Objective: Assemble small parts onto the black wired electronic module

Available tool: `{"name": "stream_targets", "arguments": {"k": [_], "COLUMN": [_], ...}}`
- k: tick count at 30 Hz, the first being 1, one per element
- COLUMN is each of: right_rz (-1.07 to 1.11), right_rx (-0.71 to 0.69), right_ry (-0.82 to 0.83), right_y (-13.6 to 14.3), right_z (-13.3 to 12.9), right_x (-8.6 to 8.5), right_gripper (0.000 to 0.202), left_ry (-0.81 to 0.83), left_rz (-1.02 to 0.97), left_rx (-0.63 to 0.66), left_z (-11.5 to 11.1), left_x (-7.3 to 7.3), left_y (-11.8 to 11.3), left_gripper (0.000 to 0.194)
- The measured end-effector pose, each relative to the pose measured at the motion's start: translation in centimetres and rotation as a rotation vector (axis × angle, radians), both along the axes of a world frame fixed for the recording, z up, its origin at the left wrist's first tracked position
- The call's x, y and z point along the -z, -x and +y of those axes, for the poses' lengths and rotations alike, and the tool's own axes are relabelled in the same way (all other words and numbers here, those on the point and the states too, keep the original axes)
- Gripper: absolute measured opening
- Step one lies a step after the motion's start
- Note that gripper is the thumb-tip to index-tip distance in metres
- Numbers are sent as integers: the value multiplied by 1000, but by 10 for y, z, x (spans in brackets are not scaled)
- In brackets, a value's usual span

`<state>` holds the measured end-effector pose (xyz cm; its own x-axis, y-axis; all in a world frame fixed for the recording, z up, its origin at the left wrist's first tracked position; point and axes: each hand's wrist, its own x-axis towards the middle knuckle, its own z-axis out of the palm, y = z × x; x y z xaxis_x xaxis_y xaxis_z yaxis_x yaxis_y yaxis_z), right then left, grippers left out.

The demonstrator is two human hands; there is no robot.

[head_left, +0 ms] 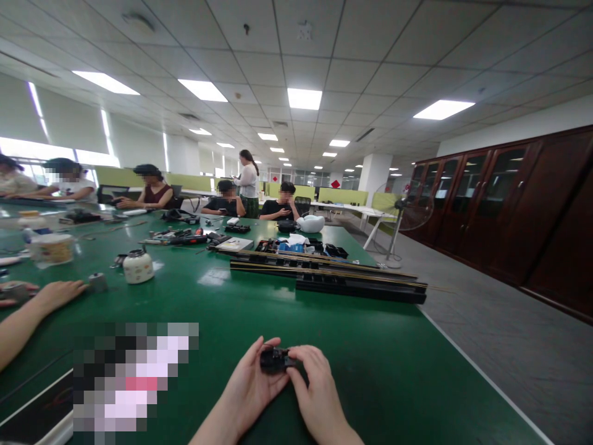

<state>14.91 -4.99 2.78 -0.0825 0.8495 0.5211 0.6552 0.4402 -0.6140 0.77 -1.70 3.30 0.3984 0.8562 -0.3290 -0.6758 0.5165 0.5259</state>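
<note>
A small black part (273, 360), roughly cylindrical with a narrower right end, is held between both hands just above the green table. My left hand (257, 377) cradles it from below and the left, palm turned up, fingers curled around it. At its right end my right hand (317, 383) pinches the narrow tip between thumb and fingers. The exact kind of part cannot be made out, and the fingers hide some of it.
On the green table (222, 315) lie long black rails (361, 289) with thin brass-coloured rods, a white jar (138, 267) and a grey metal cylinder (97, 282). A neighbour's hand (62, 293) rests at left. A blurred-out pale item (139, 377) lies nearer. Several people sit beyond.
</note>
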Motion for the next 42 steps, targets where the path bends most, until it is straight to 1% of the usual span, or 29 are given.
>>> {"name": "stream_targets", "arguments": {"k": [3,7,13,17,21,25,33,37,42], "right_rz": [-17,-10,28,42,49,43,-13,-43,-62], "right_rx": [62,181,351,420,456,458,402,328,189], "right_ry": [-35,-85,-93,-89,-103,-130,-184,-171,-130], "right_y": [-2,-7,-15,-18,-19,-18,-14,-10,-3], "right_z": [2,7,11,12,13,12,12,10,4], "right_x": [4,10,15,15,15,15,18,19,15], "right_gripper": [20,20,23,27,27,27,23,18,18], "left_ry": [7,12,36,43,35,28,40,44,41], "left_rz": [29,28,11,0,1,-11,-4,5,18], "left_rx": [-15,-10,-16,-22,-21,-9,-13,-11,-3], "left_z": [1,2,2,3,4,3,3,2,0], "left_x": [-1,-1,-1,-2,-1,0,-1,-1,-3], "left_y": [1,3,4,4,4,5,4,3,0], "left_gripper": [25,30,32,34,36,38,36,33,25]}}
